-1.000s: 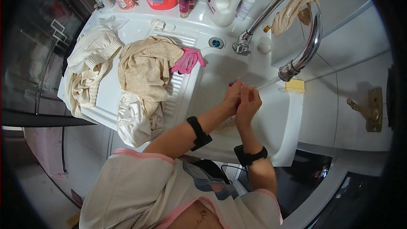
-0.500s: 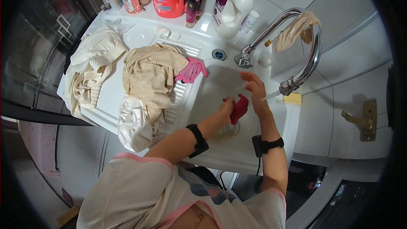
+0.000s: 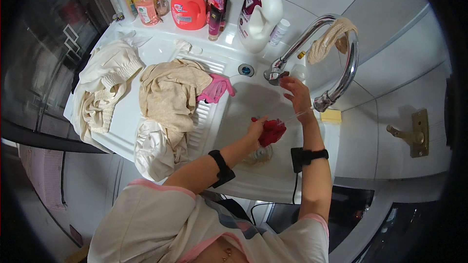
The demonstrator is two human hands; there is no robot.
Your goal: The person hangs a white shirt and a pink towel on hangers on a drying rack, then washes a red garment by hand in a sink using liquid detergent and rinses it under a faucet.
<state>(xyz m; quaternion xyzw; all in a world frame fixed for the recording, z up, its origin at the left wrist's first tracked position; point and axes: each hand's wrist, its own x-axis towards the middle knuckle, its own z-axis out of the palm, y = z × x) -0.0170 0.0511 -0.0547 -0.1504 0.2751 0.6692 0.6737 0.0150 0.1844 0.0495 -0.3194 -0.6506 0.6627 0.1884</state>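
Note:
My left hand (image 3: 257, 130) is closed on a small wet red cloth (image 3: 272, 132) above the white sink basin (image 3: 229, 165); its exact kind cannot be made out. Up at the chrome faucet (image 3: 350, 63), my right hand (image 3: 297, 95) reaches its fingertips to the base, at or touching the small handle there. Those fingers are apart and hold nothing. A thin stream of water runs from the spout past my right wrist toward the red cloth. Shallow water and the drain show below my left hand.
Left of the basin, a ribbed washboard (image 3: 200, 122) bears a pink glove-like cloth (image 3: 216, 89), a beige garment (image 3: 170, 92) and white clothes (image 3: 109, 70). Detergent bottles (image 3: 187, 9) line the back ledge. A tan mesh cloth (image 3: 329, 41) hangs on the faucet; a yellow bar (image 3: 331, 116) sits at the right rim.
My right hand has moved up to the faucet base. The red cloth in my left hand has turned and spread out more under the stream. The view has shifted slightly.

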